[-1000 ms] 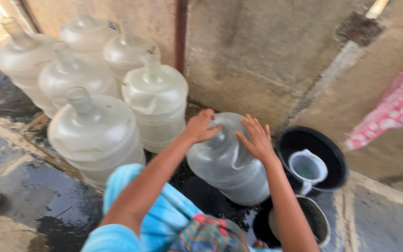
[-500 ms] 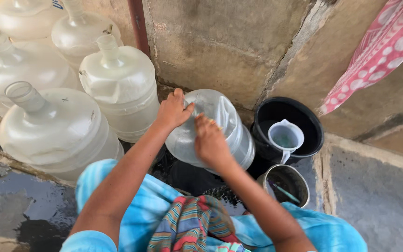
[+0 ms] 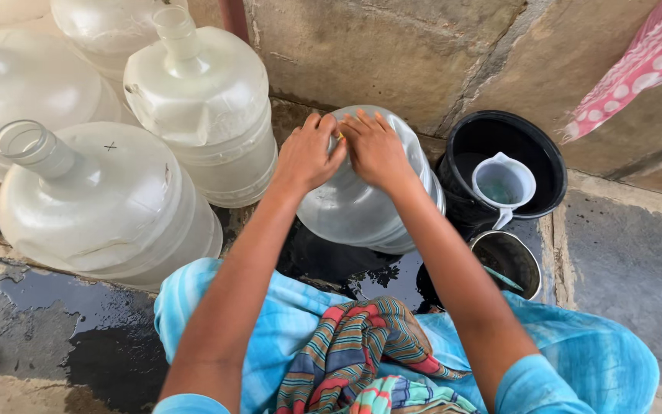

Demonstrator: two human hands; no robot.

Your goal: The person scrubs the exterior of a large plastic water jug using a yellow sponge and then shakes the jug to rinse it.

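Observation:
A clear large water jug (image 3: 362,207) stands on the wet floor against the stone wall. Both of my hands rest on its top. My left hand (image 3: 306,156) curls over the jug's shoulder near the neck. My right hand (image 3: 375,148) lies beside it, fingers bent over the same spot, with a small yellowish bit showing between the two hands. The jug's mouth is hidden under my fingers. My lap, in blue cloth with a striped cloth (image 3: 354,356) on it, is just below the jug.
Several large whitish jugs stand at left, the nearest (image 3: 101,203) open-necked, another (image 3: 201,107) behind it. A black bucket (image 3: 534,149) holding a white pitcher (image 3: 503,184) stands right of the jug, a dark metal pot (image 3: 509,262) in front. Pink dotted cloth (image 3: 637,65) hangs at upper right.
The view has tilted down and closer. My right hand moved from the jug's side up to its top, and both hands now meet at the neck.

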